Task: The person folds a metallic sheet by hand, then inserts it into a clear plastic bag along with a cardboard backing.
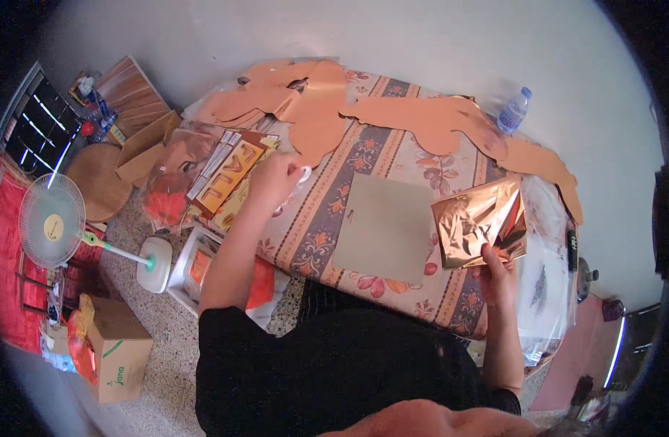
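Note:
My right hand [499, 275] grips the lower edge of a shiny copper-coloured foil sheet or packet [474, 222], thumb on top, at the right side of the table. Over the table's left part, my left hand [273, 179] is closed, fingers pinched on a small white thing [305, 173] that is too small to name. Between the hands a flat beige-grey board [384, 229] lies on the patterned tablecloth [364, 156]. Beside my left hand lies a packet with a yellow and brown printed banner [232, 175].
Large orange-tan cut-out shapes [422, 120] spread along the table's far side. A water bottle [514, 111] stands by the wall, clear plastic sheeting [542, 291] at the right edge. On the floor at left are a white fan [52, 218], a cardboard box [119, 349] and a white box [185, 266].

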A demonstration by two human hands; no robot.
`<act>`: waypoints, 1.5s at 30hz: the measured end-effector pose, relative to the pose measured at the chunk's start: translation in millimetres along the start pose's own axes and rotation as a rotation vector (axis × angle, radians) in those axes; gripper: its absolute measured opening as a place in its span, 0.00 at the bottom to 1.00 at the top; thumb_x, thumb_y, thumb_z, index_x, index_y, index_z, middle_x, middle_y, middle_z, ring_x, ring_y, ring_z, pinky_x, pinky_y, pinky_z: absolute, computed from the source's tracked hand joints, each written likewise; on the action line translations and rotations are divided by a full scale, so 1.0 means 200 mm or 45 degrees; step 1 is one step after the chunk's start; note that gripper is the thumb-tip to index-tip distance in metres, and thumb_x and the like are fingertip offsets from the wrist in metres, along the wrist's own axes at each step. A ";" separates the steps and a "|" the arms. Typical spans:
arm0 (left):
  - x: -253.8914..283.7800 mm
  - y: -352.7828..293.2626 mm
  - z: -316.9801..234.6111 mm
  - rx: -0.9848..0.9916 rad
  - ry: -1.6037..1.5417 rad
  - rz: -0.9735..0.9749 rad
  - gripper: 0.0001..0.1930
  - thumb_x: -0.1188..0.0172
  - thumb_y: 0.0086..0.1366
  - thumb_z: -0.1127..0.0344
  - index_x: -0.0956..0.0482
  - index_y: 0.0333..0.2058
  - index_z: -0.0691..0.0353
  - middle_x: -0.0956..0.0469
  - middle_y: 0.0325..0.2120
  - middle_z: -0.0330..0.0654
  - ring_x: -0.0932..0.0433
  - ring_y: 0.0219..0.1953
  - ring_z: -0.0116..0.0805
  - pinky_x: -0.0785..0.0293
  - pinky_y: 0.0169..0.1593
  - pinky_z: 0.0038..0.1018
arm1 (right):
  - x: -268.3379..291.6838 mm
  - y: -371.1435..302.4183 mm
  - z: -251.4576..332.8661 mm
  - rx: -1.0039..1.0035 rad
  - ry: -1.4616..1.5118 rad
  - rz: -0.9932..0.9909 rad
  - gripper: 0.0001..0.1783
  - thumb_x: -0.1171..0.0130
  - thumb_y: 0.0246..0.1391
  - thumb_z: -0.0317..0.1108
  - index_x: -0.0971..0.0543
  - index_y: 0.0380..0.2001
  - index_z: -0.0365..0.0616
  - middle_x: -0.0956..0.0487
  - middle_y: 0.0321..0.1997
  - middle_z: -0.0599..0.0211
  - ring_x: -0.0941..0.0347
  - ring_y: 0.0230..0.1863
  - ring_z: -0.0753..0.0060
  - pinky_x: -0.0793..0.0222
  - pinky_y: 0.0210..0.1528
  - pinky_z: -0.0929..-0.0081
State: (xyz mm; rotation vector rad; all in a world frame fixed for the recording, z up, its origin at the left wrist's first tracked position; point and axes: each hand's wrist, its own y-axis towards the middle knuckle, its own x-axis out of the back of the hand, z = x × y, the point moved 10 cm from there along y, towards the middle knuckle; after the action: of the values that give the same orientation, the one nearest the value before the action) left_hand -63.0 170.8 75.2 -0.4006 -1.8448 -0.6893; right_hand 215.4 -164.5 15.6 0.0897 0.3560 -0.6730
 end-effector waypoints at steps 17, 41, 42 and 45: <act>-0.34 -0.25 -0.66 -0.494 -0.474 0.207 0.11 0.40 0.60 0.64 0.21 0.39 0.62 0.22 0.36 0.46 0.20 0.35 0.41 0.24 0.39 0.34 | -0.15 0.18 0.07 -0.059 -0.151 0.047 0.08 0.39 0.57 0.34 0.21 0.26 0.44 0.23 0.20 0.72 0.31 0.16 0.81 0.40 0.17 0.84; -0.35 -0.45 -0.70 -0.769 -0.320 0.074 0.22 0.42 0.59 0.62 0.27 0.52 0.66 0.31 0.56 0.49 0.37 0.60 0.46 0.44 0.62 0.45 | -0.24 0.34 -0.31 -0.906 -0.701 0.565 0.12 0.34 0.48 0.35 0.23 0.20 0.39 0.27 0.14 0.69 0.32 0.11 0.77 0.38 0.12 0.79; -0.36 -0.45 -0.71 -0.769 -0.323 0.085 0.22 0.42 0.59 0.63 0.27 0.52 0.66 0.31 0.56 0.48 0.37 0.60 0.46 0.44 0.62 0.45 | -0.26 0.34 -0.31 -0.907 -0.698 0.561 0.12 0.34 0.48 0.35 0.23 0.20 0.39 0.27 0.14 0.69 0.32 0.11 0.77 0.38 0.12 0.79; -0.36 -0.45 -0.71 -0.766 -0.332 0.098 0.22 0.42 0.60 0.62 0.27 0.52 0.66 0.31 0.56 0.49 0.37 0.60 0.47 0.43 0.62 0.44 | -0.29 0.34 -0.33 -0.907 -0.790 0.650 0.13 0.34 0.47 0.35 0.24 0.17 0.40 0.27 0.13 0.69 0.31 0.11 0.77 0.38 0.12 0.80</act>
State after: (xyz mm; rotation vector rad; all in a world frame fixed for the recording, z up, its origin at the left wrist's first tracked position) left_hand 17.4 15.2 20.4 -0.9856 -1.8216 -1.1831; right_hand 196.2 -63.4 -27.7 -0.6769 -0.0492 -0.0220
